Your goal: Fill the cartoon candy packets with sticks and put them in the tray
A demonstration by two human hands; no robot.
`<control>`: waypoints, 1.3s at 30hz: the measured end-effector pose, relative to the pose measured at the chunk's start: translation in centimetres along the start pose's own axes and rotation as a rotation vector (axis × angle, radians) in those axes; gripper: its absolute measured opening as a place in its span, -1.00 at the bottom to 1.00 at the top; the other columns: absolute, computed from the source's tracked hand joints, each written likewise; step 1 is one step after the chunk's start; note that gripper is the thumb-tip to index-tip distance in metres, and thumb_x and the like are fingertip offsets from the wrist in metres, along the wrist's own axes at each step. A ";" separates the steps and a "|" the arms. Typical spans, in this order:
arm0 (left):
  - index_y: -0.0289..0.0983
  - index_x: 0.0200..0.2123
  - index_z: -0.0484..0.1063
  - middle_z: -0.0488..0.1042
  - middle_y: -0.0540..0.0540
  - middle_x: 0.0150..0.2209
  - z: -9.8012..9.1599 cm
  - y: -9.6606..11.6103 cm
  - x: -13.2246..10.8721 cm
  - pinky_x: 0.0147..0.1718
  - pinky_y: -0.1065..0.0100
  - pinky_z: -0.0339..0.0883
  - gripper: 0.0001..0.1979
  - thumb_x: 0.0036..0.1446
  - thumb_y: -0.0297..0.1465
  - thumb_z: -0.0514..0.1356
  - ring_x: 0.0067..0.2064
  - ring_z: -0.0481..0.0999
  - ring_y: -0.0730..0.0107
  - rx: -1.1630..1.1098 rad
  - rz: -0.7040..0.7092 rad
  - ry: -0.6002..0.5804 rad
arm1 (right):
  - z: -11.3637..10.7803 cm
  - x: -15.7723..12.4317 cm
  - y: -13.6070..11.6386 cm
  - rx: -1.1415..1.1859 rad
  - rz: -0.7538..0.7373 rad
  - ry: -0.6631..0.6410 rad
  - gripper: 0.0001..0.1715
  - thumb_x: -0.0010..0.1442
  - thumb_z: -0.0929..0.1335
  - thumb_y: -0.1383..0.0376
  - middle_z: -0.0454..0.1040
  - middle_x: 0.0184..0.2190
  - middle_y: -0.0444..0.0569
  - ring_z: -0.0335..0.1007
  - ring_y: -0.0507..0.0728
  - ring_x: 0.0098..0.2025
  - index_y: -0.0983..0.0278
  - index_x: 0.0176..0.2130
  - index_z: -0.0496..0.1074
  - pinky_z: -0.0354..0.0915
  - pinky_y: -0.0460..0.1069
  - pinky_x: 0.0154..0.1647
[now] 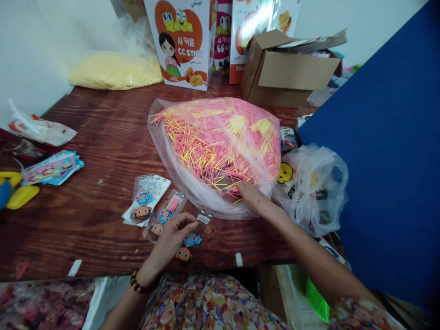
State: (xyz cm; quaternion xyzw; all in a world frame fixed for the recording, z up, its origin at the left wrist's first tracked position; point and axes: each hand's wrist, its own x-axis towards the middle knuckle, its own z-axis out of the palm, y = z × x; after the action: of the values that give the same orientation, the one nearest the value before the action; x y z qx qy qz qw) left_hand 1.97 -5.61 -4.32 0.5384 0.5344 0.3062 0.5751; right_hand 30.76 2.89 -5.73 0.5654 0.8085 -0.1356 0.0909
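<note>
Lying broadside across the dark red-brown wood-grained table point(110, 128), the big clear plastic bag point(187, 190) has its long axis running left to right, and I see its slack mouth opening toward the person's near side. Thin, straight pink and yellow sticks point(209, 151) fill it, crossing at every angle by the mouth and bunched more densely behind the film. I find the right hand point(250, 197) reaching into that mouth, fingertips down among the sticks; they are partly hidden, so I cannot tell whether they close on any. On the left hand point(173, 233), the fingers curl with the thumb near the forefinger, over a flat clear packet point(192, 239) printed with blue lettering and a brown cartoon face; I cannot tell whether they pinch its film. Just beside it, a glossy clear packet with pink sticks inside point(169, 208) slants, its top end away from the person and rightward. Farther left lies an overlapping pile of white-backed printed packets point(146, 199). Crinkled, milky-thin plastic forms the rounded bag point(330, 197) at right.
</note>
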 end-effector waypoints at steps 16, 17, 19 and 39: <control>-0.28 -0.39 0.48 0.46 -0.02 -0.41 0.2 -0.7 0.0 -0.33 0.39 0.27 -0.75 0.14 -0.20 0.23 -0.34 0.40 0.38 -0.037 -0.019 -0.018 | 0.9 0.6 1.1 0.869 0.091 0.234 -0.84 0.25 0.24 0.21 0.43 -0.42 -0.07 0.32 0.13 -0.38 0.24 -0.25 0.33 0.23 0.01 -0.29; -0.28 -0.39 0.48 0.46 -0.02 -0.41 0.2 -0.7 0.0 -0.34 0.39 0.27 -0.75 0.14 -0.20 0.24 -0.34 0.40 0.38 -0.039 -0.015 -0.015 | 0.7 1.0 0.8 1.043 0.078 0.274 -0.81 0.23 0.26 0.16 0.40 -0.45 -0.10 0.30 0.11 -0.40 0.23 -0.28 0.32 0.23 0.00 -0.30; -0.28 -0.39 0.48 0.47 -0.02 -0.41 0.2 -0.6 0.1 -0.33 0.39 0.27 -0.75 0.14 -0.20 0.24 -0.34 0.41 0.37 -0.039 -0.007 -0.006 | 0.4 1.8 -0.2 1.330 0.054 0.338 -0.74 0.15 0.32 0.07 0.38 -0.48 -0.14 0.30 0.10 -0.41 0.21 -0.31 0.31 0.23 0.00 -0.31; -0.31 -0.47 0.47 0.41 0.03 -0.52 0.9 2.2 3.3 -0.46 0.45 0.19 -0.74 -0.01 -0.22 0.34 -0.47 0.32 0.49 -0.197 0.010 0.120 | -3.1 1.5 -5.8 1.401 -0.093 0.275 -0.65 0.21 0.33 0.04 0.52 -0.36 -0.08 0.40 0.10 -0.37 0.22 -0.14 0.39 0.29 -0.02 -0.33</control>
State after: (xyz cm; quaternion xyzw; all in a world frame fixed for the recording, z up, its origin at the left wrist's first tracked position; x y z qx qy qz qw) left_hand 4.13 -2.29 -3.29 0.4628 0.5326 0.3919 0.5904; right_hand 24.85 3.35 -2.58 0.4679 0.5588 -0.5541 -0.4023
